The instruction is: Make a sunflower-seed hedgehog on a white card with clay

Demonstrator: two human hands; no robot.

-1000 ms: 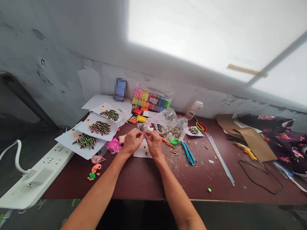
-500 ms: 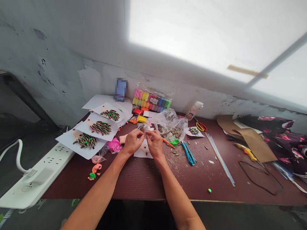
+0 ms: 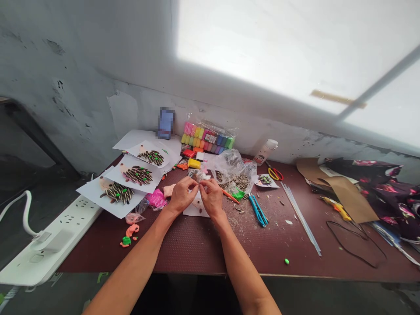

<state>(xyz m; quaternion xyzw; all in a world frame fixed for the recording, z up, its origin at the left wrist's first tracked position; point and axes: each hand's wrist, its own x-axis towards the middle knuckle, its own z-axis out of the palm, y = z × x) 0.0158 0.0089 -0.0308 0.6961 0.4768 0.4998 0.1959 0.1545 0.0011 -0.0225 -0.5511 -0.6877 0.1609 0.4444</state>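
Observation:
My left hand [image 3: 182, 194] and my right hand [image 3: 211, 195] meet at the fingertips, both pinched closed. Whatever lies between the fingers is too small or hidden to make out. Beneath them is a white paper [image 3: 196, 211] with a pale clay shape bearing small dark dots, partly covered by the hands. Right behind my right hand, sunflower seeds [image 3: 241, 181] spill from a clear plastic bag [image 3: 229, 160]. An orange pencil-like stick [image 3: 230, 196] and a lump of green clay [image 3: 238, 194] lie just right of that hand.
Finished-looking seed hedgehogs on paper [image 3: 136, 174] are stacked at left, above a white power strip [image 3: 70, 223]. A pack of coloured clay [image 3: 210, 138] leans on the wall. Rightward lie a blue cutter [image 3: 258, 210], scissors [image 3: 274, 173], glue sticks [image 3: 302, 218], a bottle [image 3: 265, 152] and a glue gun [image 3: 337, 208].
My fingertips have shifted very slightly, with the two hands a touch closer together. Everything else stays where it was.

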